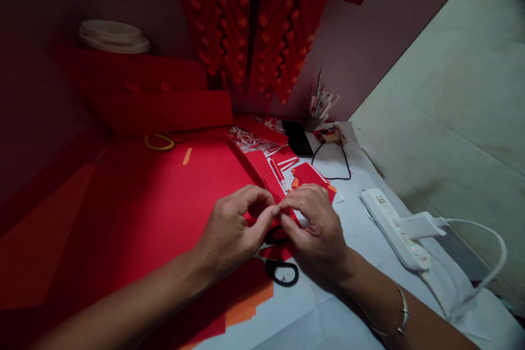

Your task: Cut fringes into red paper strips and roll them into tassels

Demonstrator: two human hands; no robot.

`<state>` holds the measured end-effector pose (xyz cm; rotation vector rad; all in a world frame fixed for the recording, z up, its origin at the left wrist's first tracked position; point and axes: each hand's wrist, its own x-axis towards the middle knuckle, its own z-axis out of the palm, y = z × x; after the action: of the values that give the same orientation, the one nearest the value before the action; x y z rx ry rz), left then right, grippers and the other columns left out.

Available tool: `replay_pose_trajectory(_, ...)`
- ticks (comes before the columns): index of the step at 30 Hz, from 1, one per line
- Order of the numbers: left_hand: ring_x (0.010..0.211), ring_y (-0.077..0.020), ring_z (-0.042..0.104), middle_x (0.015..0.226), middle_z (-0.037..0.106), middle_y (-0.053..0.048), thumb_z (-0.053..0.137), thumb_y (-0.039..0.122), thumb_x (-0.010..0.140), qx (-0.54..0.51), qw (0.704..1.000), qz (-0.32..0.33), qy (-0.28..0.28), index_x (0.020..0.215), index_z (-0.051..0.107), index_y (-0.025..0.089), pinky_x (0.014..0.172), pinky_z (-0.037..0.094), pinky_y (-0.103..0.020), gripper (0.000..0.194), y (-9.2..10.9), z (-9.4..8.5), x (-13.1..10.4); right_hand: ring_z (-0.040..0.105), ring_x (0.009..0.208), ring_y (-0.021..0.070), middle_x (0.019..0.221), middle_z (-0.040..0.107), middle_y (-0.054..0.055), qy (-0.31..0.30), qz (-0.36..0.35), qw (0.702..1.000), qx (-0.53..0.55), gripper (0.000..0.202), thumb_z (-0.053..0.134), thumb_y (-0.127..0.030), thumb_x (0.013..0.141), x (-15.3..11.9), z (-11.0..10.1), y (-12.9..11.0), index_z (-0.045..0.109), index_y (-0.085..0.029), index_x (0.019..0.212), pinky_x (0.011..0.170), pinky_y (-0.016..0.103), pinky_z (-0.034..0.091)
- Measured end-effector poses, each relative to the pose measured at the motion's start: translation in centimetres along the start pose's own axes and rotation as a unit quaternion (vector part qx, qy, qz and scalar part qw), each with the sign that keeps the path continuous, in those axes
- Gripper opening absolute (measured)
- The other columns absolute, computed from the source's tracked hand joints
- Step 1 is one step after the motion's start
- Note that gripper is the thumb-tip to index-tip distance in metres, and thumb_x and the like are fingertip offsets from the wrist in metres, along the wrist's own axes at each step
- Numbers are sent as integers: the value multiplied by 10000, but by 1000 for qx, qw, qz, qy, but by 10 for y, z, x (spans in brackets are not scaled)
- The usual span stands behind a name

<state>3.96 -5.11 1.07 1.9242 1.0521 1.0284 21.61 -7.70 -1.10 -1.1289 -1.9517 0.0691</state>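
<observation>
My left hand and my right hand meet fingertip to fingertip above the table. Both are pinched closed; whatever lies between the fingers is too small or hidden to make out. Just below them is a pair of scissors with black handles, partly covered by my hands. Under my left hand and forearm spreads a large red paper sheet. Beyond my fingers are a folded red paper strip, a small rolled red paper tube and a stack of red cards.
Shredded paper strips lie behind, near a black phone and a pen holder. A white power strip with a plugged-in charger is at right. Red paper with rolled tubes hangs on the wall. Orange sheets stick out in front.
</observation>
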Motion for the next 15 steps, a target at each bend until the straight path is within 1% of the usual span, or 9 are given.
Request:
replay_pose_trajectory(5,610,-104,571,673,623,32,576,205,876,6,1000,-20,1,759,591,183,575,442,-201,120,2,0,-2,608,839,249,866,717,60,-4,-33,999,-21,126,619,-108,908,-1,-2,-2,633,-208,983,838,458,460)
replay_pose_trajectory(9,625,-114,582,681,618,38,551,235,895,-11,998,-59,-3,783,561,198,566,441,-210,118,2,1,-5,612,850,253,879,721,73,1,-49,998,-35,132,636,-116,913,1,-3,-4,638,-195,1018,831,455,461)
replay_pose_trajectory(15,601,-117,555,682,583,47,554,286,889,-52,991,-121,1,787,538,208,570,450,-228,130,2,2,-6,613,868,256,883,727,79,4,-65,997,-45,111,634,-120,921,1,-5,-5,654,-191,1004,842,454,459)
